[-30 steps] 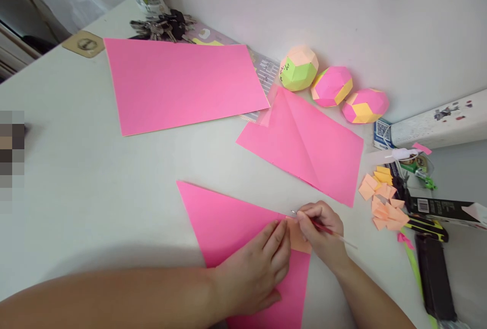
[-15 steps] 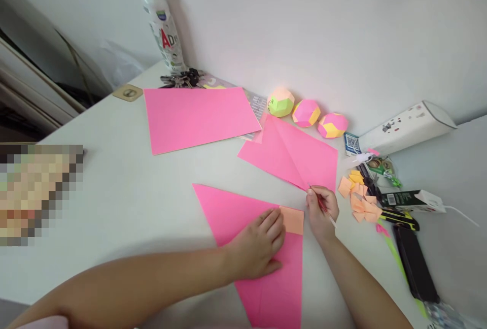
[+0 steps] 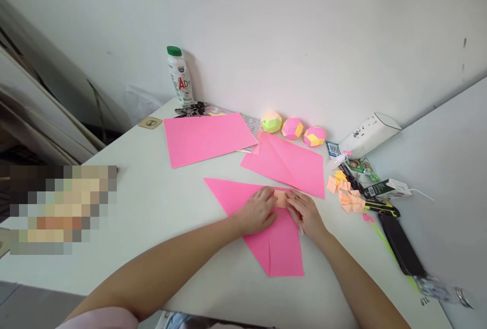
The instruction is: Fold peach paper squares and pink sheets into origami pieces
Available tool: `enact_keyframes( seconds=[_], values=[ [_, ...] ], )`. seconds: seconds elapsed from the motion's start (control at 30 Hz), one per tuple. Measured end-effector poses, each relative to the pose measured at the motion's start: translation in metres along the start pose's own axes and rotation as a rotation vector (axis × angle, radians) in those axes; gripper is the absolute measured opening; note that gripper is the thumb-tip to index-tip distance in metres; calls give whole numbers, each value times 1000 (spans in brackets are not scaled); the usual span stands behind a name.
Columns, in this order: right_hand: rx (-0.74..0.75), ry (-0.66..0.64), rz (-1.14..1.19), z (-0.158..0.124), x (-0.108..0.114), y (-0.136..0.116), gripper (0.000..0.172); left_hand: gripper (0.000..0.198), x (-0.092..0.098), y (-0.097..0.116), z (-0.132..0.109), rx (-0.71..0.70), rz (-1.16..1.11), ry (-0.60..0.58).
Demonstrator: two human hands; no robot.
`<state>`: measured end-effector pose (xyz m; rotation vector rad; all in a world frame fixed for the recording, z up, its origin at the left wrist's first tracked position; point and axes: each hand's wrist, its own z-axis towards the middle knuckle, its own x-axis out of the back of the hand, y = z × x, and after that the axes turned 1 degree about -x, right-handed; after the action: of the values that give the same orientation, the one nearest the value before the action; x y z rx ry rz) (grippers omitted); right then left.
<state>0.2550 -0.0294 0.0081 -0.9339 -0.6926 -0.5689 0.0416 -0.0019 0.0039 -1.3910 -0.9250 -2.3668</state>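
A folded pink sheet of paper (image 3: 283, 255) lies on the table before me. On its upper edge rests a small orange paper piece (image 3: 280, 199), between my two hands. My left hand (image 3: 257, 211) lies over the pink sheet, thumb apart, fingertips at the orange piece's left edge. From the other side, the fingers of my right hand (image 3: 310, 212) touch the piece's right edge. A slim red-and-white pen-like stick (image 3: 302, 225) is tucked in that hand; its tip is hidden.
Behind are a flat pink sheet (image 3: 207, 138), a creased pink sheet (image 3: 300, 164) and paper balls (image 3: 292, 128). To the right lie orange paper pieces (image 3: 348, 197), a cutter (image 3: 386, 208) and a black case (image 3: 401, 242). A green-capped bottle (image 3: 180, 80) stands at the back left.
My right hand has moved left from beside the pink sheet onto the orange piece, the stick still in it. My left hand stays on the sheet. The camera view has shifted.
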Motion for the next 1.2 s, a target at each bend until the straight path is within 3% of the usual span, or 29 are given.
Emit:
enact_keyframes(
  seconds=[0.2, 0.4, 0.57, 0.73, 0.97, 1.2],
  values=[
    [170, -100, -129, -37, 12, -17, 26, 19, -5, -7, 1, 78, -80, 87],
    [194, -176, -79, -70, 27, -44, 26, 15, -5, -10, 2, 51, -120, 74],
    [145, -189, 119, -67, 29, -36, 23, 19, 1, -2, -3, -16, -133, -10],
    [24, -223, 264, -58, 30, -28, 11, 8, 9, 26, -21, -50, -129, -165],
    [95, -181, 241, -63, 24, -25, 24, 41, 9, 46, -26, 88, -123, -272],
    [94, -185, 221, -63, 27, -26, 32, 11, 1, 43, -23, 154, -168, -252]
  ],
)
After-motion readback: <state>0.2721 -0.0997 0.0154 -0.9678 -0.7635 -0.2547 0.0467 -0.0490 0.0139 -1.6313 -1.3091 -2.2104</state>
